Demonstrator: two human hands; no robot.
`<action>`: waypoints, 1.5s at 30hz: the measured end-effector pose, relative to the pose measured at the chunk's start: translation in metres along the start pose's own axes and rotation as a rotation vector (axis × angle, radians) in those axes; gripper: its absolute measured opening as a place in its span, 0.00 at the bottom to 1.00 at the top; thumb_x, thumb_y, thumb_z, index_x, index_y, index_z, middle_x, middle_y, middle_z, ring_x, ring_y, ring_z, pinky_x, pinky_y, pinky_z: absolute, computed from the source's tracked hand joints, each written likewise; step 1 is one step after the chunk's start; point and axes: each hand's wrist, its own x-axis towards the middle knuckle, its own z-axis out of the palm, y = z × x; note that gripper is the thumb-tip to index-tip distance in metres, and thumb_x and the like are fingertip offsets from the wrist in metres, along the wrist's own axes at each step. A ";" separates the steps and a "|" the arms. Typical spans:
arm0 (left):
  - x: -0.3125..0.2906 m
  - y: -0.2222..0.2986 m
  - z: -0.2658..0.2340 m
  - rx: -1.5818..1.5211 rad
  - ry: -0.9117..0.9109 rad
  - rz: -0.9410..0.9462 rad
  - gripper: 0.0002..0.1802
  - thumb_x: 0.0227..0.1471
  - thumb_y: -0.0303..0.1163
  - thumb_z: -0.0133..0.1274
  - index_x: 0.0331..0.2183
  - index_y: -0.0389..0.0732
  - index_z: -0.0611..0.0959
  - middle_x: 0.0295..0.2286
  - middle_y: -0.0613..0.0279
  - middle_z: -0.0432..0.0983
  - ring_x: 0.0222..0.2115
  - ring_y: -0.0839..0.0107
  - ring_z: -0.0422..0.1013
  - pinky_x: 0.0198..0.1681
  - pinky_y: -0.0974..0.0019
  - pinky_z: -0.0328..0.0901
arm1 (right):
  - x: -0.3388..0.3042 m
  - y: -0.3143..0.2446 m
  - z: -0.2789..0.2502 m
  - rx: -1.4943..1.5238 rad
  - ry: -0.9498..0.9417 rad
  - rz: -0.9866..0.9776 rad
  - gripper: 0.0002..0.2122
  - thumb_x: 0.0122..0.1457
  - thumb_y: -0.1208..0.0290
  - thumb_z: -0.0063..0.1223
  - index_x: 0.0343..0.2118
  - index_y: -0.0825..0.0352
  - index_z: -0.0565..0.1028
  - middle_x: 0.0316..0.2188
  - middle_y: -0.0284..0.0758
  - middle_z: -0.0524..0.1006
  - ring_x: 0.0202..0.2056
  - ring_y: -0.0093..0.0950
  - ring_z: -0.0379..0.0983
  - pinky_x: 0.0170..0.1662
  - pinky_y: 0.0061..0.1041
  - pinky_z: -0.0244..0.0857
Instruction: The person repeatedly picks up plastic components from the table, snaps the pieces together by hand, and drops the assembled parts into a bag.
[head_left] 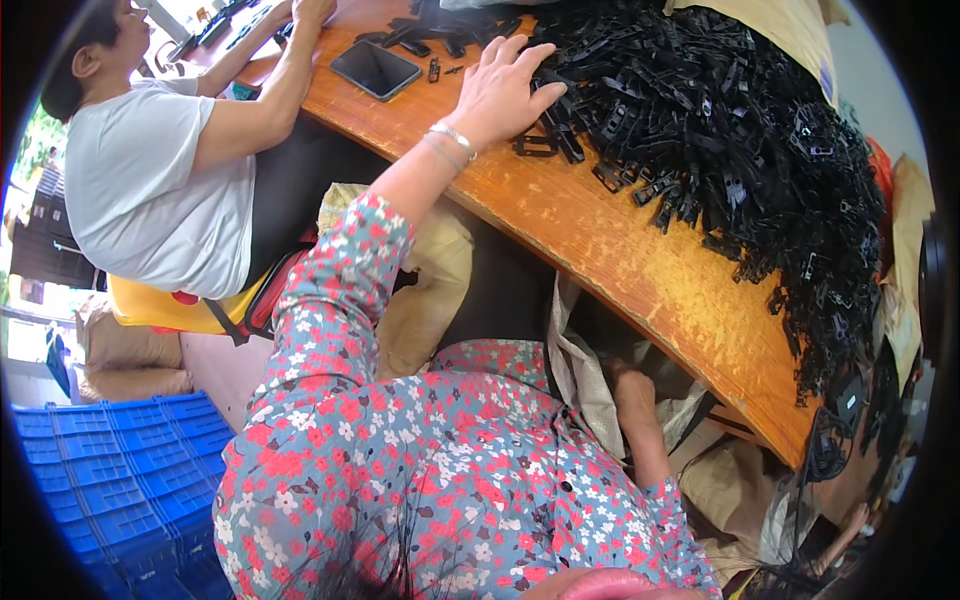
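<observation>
1. Left hand (500,90): fingers spread, resting flat on the edge of the pile of black plastic clips (720,130) on the wooden table (600,240).
2. Right hand (632,395): below the table edge, reaching into a bag (585,375); fingers hidden, state cannot be told.
3. A dark phone (375,68) lies near a co-worker's arm (270,95).
</observation>
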 end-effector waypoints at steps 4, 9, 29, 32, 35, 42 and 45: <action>0.012 -0.005 0.017 -0.029 -0.137 -0.020 0.30 0.58 0.53 0.57 0.58 0.50 0.78 0.59 0.51 0.70 0.61 0.47 0.64 0.63 0.48 0.62 | -0.005 0.001 0.002 0.000 -0.006 0.050 0.11 0.63 0.74 0.45 0.44 0.68 0.77 0.35 0.56 0.81 0.40 0.54 0.80 0.43 0.50 0.72; -0.005 0.001 -0.006 -0.092 -0.135 -0.081 0.26 0.56 0.52 0.59 0.51 0.48 0.83 0.49 0.51 0.77 0.54 0.49 0.70 0.58 0.51 0.66 | -0.001 0.005 0.007 -0.011 -0.015 0.030 0.12 0.62 0.76 0.45 0.44 0.69 0.79 0.37 0.56 0.81 0.41 0.53 0.80 0.45 0.49 0.73; -0.035 0.070 -0.013 -0.087 -0.040 -0.082 0.21 0.59 0.42 0.60 0.50 0.41 0.82 0.50 0.50 0.77 0.54 0.49 0.69 0.59 0.52 0.64 | -0.037 -0.018 -0.054 0.228 0.087 -0.018 0.17 0.59 0.70 0.62 0.51 0.67 0.79 0.45 0.51 0.81 0.45 0.51 0.79 0.48 0.44 0.74; -0.025 0.067 -0.013 -0.109 -0.035 -0.043 0.22 0.59 0.42 0.60 0.51 0.42 0.82 0.51 0.51 0.76 0.56 0.49 0.68 0.60 0.51 0.63 | -0.050 -0.024 -0.069 0.294 0.122 -0.045 0.16 0.59 0.71 0.61 0.50 0.68 0.79 0.45 0.49 0.82 0.45 0.50 0.79 0.48 0.43 0.74; -0.016 0.063 -0.014 -0.105 -0.022 0.043 0.22 0.58 0.43 0.61 0.50 0.43 0.83 0.51 0.51 0.76 0.56 0.49 0.68 0.59 0.52 0.64 | -0.057 -0.032 -0.090 0.323 0.151 -0.125 0.14 0.59 0.71 0.62 0.47 0.67 0.80 0.42 0.47 0.82 0.43 0.49 0.80 0.45 0.42 0.74; -0.023 0.053 -0.013 -0.113 -0.126 -0.087 0.19 0.56 0.44 0.62 0.46 0.45 0.84 0.45 0.55 0.78 0.49 0.53 0.75 0.51 0.55 0.69 | -0.029 -0.071 -0.183 0.392 0.047 -0.477 0.09 0.58 0.70 0.66 0.40 0.65 0.81 0.32 0.39 0.81 0.34 0.41 0.80 0.36 0.36 0.74; -0.027 0.051 -0.018 -0.086 -0.104 -0.162 0.18 0.56 0.44 0.62 0.45 0.45 0.84 0.43 0.54 0.79 0.46 0.53 0.75 0.49 0.54 0.70 | 0.023 -0.081 -0.215 0.270 0.298 -0.575 0.08 0.59 0.72 0.63 0.40 0.66 0.81 0.32 0.42 0.81 0.33 0.43 0.80 0.36 0.37 0.73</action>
